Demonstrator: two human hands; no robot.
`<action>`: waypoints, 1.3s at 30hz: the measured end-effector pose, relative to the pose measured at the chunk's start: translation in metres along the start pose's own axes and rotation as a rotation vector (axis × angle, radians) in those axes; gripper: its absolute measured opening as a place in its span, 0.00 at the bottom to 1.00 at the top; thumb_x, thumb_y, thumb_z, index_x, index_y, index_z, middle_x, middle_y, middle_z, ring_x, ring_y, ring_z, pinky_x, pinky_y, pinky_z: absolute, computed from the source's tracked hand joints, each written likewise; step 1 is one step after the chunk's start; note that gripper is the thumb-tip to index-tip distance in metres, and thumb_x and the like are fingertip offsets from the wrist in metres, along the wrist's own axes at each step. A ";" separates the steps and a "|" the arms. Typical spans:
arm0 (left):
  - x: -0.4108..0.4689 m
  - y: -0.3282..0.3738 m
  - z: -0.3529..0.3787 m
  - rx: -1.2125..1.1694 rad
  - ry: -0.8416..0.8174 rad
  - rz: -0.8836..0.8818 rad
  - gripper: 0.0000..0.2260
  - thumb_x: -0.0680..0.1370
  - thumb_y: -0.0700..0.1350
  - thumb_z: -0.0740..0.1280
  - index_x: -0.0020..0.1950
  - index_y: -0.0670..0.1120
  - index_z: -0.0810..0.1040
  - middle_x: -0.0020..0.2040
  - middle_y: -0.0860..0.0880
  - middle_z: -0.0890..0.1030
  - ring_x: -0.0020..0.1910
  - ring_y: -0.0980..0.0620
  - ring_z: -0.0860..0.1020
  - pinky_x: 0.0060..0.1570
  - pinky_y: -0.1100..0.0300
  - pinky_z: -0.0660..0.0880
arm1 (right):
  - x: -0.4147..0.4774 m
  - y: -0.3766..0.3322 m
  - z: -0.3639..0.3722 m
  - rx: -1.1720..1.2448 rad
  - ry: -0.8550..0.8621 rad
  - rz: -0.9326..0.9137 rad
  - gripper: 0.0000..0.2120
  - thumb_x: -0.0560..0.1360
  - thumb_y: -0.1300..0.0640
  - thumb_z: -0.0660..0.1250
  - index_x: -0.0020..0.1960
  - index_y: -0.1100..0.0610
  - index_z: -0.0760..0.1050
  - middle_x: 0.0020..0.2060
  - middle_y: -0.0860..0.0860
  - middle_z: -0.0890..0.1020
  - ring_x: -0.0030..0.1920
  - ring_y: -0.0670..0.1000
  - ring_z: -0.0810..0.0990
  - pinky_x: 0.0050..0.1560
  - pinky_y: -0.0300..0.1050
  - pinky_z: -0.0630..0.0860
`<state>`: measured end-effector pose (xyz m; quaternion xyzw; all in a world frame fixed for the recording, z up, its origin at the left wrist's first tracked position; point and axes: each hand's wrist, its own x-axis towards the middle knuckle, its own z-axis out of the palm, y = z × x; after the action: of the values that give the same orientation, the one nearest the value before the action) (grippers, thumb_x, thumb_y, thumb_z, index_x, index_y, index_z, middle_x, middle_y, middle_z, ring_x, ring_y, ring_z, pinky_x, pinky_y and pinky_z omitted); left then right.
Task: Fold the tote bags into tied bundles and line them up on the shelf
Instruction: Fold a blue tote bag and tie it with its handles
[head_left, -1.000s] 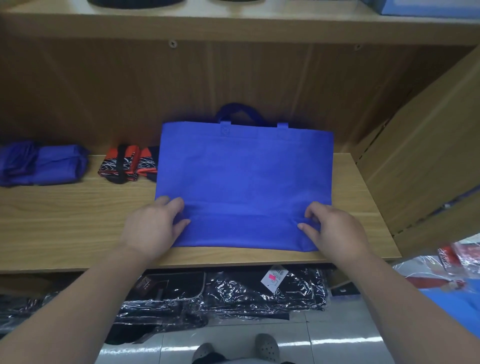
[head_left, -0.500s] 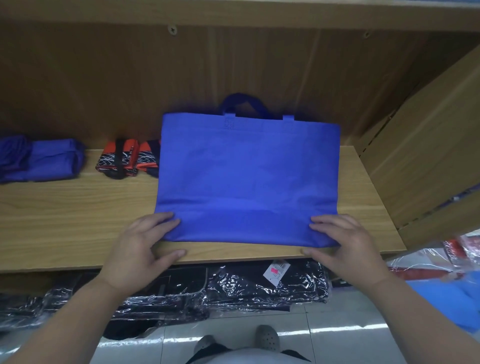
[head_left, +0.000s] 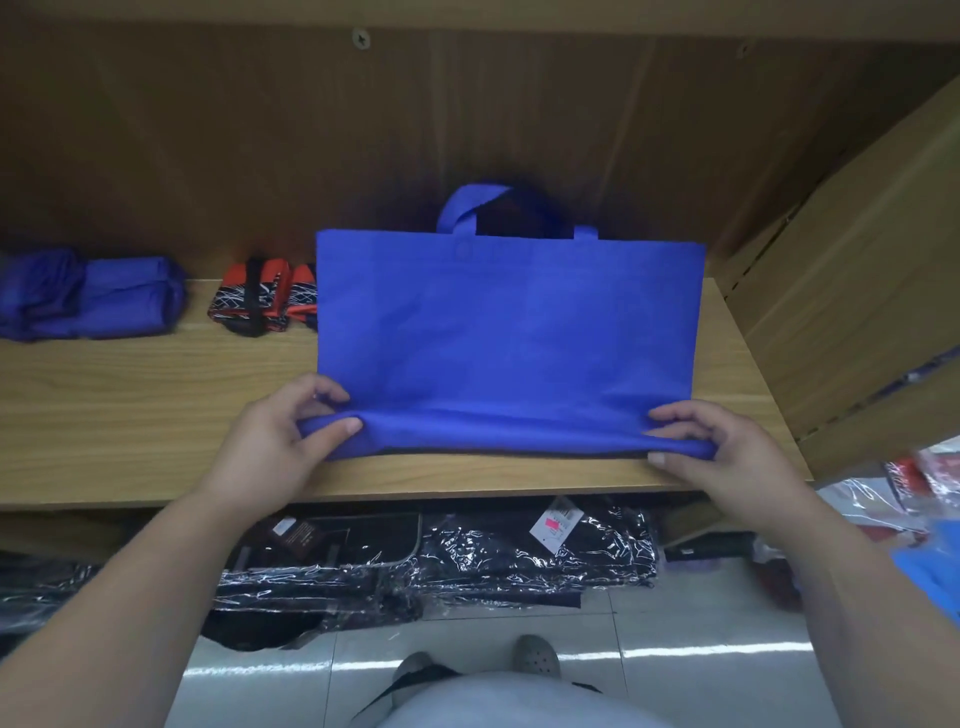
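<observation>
Two hands, left hand and right hand, pinch the near corners of the blue tote bag, lying flat on the shelf. To its left lie a folded blue bundle and an orange patterned bundle.

Your bag is plain royal blue, like the left bundle. The middle bundle is orange-red and black with thin white lines; the shelf is pale wood grain.

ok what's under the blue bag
Only the wooden shelf shows, in the dark gap where the left hand and right hand hold up the near edge of the blue bag. Farther back is covered.
</observation>
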<state>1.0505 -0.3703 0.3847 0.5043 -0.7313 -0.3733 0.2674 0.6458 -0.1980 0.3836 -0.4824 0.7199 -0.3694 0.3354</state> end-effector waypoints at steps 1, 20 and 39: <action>0.000 0.002 0.000 -0.067 0.005 -0.033 0.11 0.74 0.41 0.76 0.45 0.56 0.79 0.37 0.56 0.84 0.35 0.64 0.77 0.40 0.73 0.70 | -0.001 -0.001 -0.001 0.026 0.002 0.009 0.17 0.71 0.65 0.77 0.54 0.51 0.80 0.41 0.44 0.86 0.40 0.40 0.81 0.48 0.28 0.73; 0.008 0.017 -0.021 0.102 -0.134 -0.103 0.22 0.59 0.54 0.84 0.50 0.59 0.82 0.42 0.57 0.83 0.43 0.61 0.80 0.47 0.68 0.73 | 0.030 -0.009 -0.006 -0.201 0.050 0.160 0.05 0.76 0.51 0.74 0.49 0.50 0.81 0.44 0.58 0.85 0.48 0.59 0.82 0.42 0.43 0.74; 0.016 0.014 0.007 0.112 0.114 -0.114 0.14 0.78 0.40 0.71 0.54 0.59 0.76 0.43 0.50 0.80 0.36 0.45 0.75 0.44 0.49 0.76 | 0.033 -0.005 0.007 -0.405 0.228 0.094 0.07 0.77 0.49 0.71 0.48 0.50 0.74 0.40 0.47 0.80 0.43 0.55 0.77 0.38 0.47 0.67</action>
<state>1.0318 -0.3807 0.3919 0.5795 -0.7048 -0.3171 0.2586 0.6435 -0.2322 0.3804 -0.4610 0.8342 -0.2535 0.1653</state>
